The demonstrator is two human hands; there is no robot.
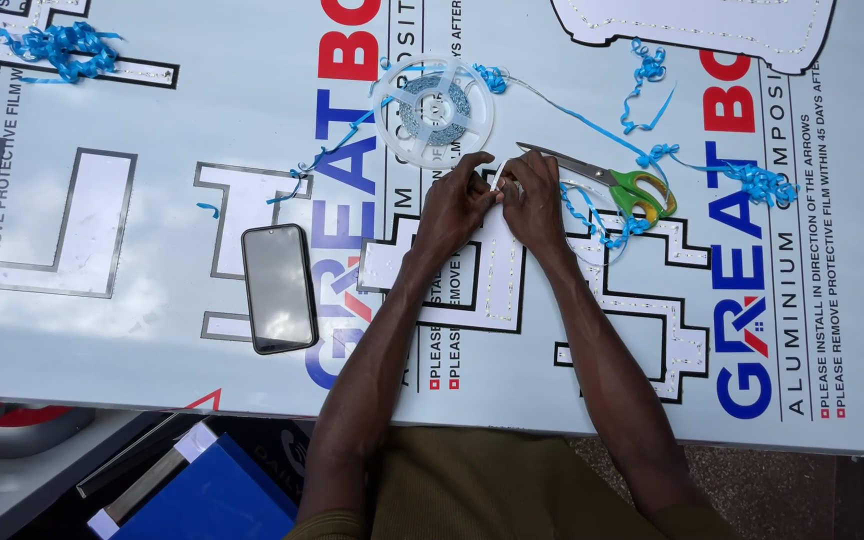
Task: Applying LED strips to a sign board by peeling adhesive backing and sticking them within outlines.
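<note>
both hands meet over the white cut-out letter [497, 270] lying on the big printed panel [182, 90], and everything else can be placed from that letter. the left hand [455, 205] and the right hand [534, 200] sit at the letter's upper edge, fingertips pinched together on a short piece of thin white strip [498, 178] held between them; both hands are closed on it in a fine grip. the strip stands just above the letter's top, touching the fingers of both hands. just beyond the letter, past the left hand, rests a clear plastic reel [433, 108] wound with grey strip, close to the knuckles but apart from them. to the right of the letter, just beside the right hand, lie scissors [602, 180] with green and yellow handles, blades pointing toward the hands. curls of blue film ribbon [652, 150] trail around the scissors and up from the reel. left of the letter, well apart from the hands, a dark phone [279, 288] lies face up on another cut-out shape [237, 195]. below the panel's near edge sits a blue box [217, 495].
</note>
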